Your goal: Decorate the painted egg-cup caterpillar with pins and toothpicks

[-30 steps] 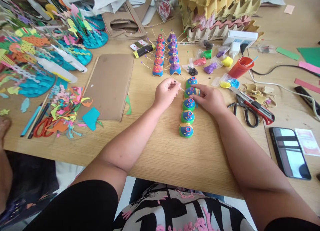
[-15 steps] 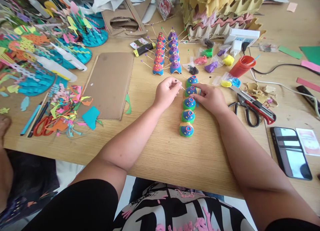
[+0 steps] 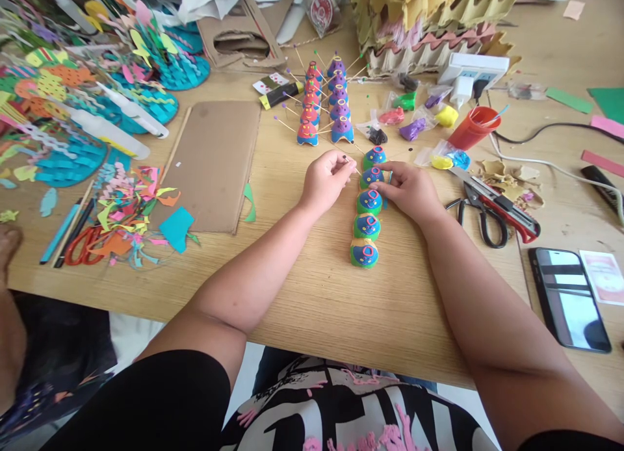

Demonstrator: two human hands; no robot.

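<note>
Between the fingertips of my left hand is a thin stick with a dark tip, its other end at the second blue-green cup from the top of a row. My right hand grips that blue-green cup from its right side, thumb and forefinger against it. The cups below stand in a line toward me, each with a small pink ring on top. Farther back are a row of red-and-blue cups and a row of purple-and-blue cups, with ball-tipped sticks poking out.
Cardboard, paper scraps and glue bottles lie left. At right are black-handled scissors, a cutter, a red cup, clay bags and a phone. Another person's hand rests at the left edge.
Both hands hold nearly the same pose. The view has shifted very slightly, and the things at the right appear a little farther right.
</note>
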